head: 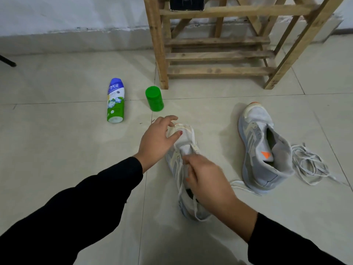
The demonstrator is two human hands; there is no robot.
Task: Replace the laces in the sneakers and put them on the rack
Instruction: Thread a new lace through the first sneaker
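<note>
On the pale tiled floor (76, 150), straight ahead of the person, a light grey mesh sneaker with cream side stripes (186, 139) lies with its toe pointing away towards the rack. The left hand (156, 142) is at the toe. Its grip is wide, with the fingers spread and only gently bent over the tip of the toe cap, and the thumb lies flat on top of the toe. The right hand (208, 180) covers the tongue and eyelet rows in the middle of the shoe. Its grip is narrow, with the fingers curled down and closed on a flat white lace (180, 186). Strands of this lace trail from under the hand along the near side of the shoe to the heel. Motion blur hides exactly where the fingertips meet. Both arms are in black sleeves.

To the right, apart from the first shoe, the matching second grey sneaker with an orange triangle on its tongue (263, 150) stands upright with its throat open and unlaced. A loose tangle of white laces (309, 165) lies on the floor just beside its heel.

Beyond the shoes stands a slatted rack of raw wood (219, 54), with a black box (187, 3) on an upper shelf. Near the rack's left leg stands a small green plastic jar with a green lid (154, 99). Left of the jar, a white, blue and green bottle (115, 100) lies on its side.
</note>
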